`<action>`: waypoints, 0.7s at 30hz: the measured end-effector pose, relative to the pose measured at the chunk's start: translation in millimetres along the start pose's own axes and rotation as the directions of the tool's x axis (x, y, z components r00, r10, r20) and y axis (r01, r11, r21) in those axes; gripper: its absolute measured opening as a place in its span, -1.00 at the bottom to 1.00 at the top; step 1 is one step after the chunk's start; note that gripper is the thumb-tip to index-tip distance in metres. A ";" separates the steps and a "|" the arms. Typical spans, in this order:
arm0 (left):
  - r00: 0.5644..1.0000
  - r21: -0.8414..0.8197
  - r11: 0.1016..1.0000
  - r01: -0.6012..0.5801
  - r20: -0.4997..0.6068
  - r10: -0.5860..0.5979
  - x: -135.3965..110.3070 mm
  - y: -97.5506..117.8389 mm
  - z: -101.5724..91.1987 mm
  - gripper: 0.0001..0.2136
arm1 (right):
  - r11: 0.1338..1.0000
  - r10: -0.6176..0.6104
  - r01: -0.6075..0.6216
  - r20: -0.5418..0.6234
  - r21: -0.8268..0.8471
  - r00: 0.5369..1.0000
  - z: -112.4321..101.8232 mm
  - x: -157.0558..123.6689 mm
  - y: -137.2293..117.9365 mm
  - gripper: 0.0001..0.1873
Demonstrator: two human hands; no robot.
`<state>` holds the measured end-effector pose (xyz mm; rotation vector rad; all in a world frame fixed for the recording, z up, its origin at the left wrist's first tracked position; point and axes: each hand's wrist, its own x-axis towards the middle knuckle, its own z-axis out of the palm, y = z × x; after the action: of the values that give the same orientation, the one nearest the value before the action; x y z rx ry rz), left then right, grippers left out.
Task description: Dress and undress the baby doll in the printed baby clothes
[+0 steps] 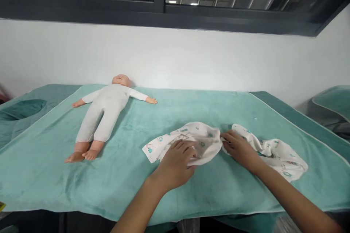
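A white baby garment point(206, 140) with small green prints lies crumpled before me, one sleeve-like end stretching left. My left hand point(177, 162) grips its near side, fingers curled over the cloth and the thumb below. At the garment's right edge, my right hand point(239, 147) pinches the fabric between its fingertips. Bunched under and beyond my right wrist is more white printed cloth point(286, 160); whether it joins the first part I cannot tell. A baby doll point(108, 103) in a white body lies on its back to the left, arms spread.
A green padded sheet point(131, 185) covers the surface, with darker raised borders point(298, 120) at the sides. Behind it rises a white wall point(175, 58) below a dark window frame point(109, 9). Another green cushion-like piece point(333, 100) sits at the far right.
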<state>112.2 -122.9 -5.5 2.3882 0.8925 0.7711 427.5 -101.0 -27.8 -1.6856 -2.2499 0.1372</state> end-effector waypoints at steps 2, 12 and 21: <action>1.000 -0.008 1.000 0.009 -0.003 -0.009 -3.3 -2.4 4.7 -0.80 | 0.980 0.078 -0.093 -0.086 -0.178 0.993 -11.0 -1.5 19.7 -0.62; 0.950 0.097 0.947 0.306 -0.098 -0.297 7.2 -12.1 3.0 -0.60 | 0.965 -0.056 0.078 -0.095 0.250 0.994 -12.5 17.9 -53.1 -0.66; 0.977 0.205 0.956 0.211 -0.031 -0.209 1.8 -2.3 -16.6 -0.84 | 0.947 -0.252 0.198 0.199 0.255 0.947 -26.6 39.0 -90.6 -0.63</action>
<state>101.7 -116.3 5.8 2.4138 1.2630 0.6333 343.2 -94.0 29.4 -1.3380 -2.4625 0.5431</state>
